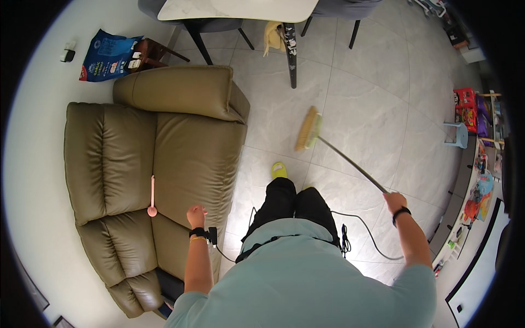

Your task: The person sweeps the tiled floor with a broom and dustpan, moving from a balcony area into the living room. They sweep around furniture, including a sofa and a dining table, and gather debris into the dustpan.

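Observation:
My right hand (396,201) grips the upper end of a broom's handle (352,162), out to the right of my body. The broom head (308,129), with tan bristles and a pale green top, is over the tiled floor (361,110) ahead of my feet; whether it touches the tiles is hard to tell. My left hand (197,215) hangs above the seat of the olive-brown leather sofa (197,151), holding nothing I can see, its fingers loosely curled. A pink stick-like massager with a round end (152,210) lies on the sofa near that hand.
A white-topped table (238,10) with black legs stands ahead, grey chairs (344,8) beside it. A yellow cloth (274,37) hangs underneath. On the right are a light-blue stool (457,134) and a cluttered low cabinet (451,213). A cable (369,235) runs beside my right leg.

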`<state>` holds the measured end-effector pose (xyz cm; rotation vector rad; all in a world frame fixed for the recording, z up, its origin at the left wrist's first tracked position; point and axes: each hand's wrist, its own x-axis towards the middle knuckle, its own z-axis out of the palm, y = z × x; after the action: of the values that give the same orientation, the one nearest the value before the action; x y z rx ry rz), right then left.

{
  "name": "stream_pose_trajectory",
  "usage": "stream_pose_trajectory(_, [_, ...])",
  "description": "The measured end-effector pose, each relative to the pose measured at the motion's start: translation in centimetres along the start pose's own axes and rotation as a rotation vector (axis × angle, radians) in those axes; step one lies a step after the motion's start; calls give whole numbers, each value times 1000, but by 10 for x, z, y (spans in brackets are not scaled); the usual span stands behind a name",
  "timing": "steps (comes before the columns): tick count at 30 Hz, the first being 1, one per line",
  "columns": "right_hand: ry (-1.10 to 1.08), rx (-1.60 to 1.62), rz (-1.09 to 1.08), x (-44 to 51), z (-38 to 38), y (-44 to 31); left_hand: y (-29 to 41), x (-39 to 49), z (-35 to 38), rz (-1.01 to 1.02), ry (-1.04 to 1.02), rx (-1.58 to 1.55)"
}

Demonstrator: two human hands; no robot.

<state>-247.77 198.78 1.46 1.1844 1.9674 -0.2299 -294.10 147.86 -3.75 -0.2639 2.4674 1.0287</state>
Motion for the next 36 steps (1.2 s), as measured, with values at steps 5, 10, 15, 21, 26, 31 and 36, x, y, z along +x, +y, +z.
stream_pose_trajectory(5, [126, 28, -121, -19, -46, 31, 34, 11, 40, 19, -27, 122])
stream_pose_trajectory(10, [234, 163, -346, 83, -57, -44, 88, 12, 76, 111, 6, 268])
stream_pose_trajectory(15, [198, 242, -458, 182, -84, -146, 157, -23, 98, 146, 75, 168])
stream_pose_trajectory(21, [89, 71, -401, 220, -87, -56, 184, -36, 99, 63, 141, 142])
stream_pose_trajectory(26, [101, 57, -268, 184, -122, 13, 178, -25, 92, 0, 197, 148])
stream_pose_trajectory(31, [330, 106, -304, 167, -184, -22, 179, 1, 101, -6, 209, 84])
stream_pose_trajectory(36, [547, -19, -452, 195, -244, -139, 180, 38, 110, -15, 202, 115])
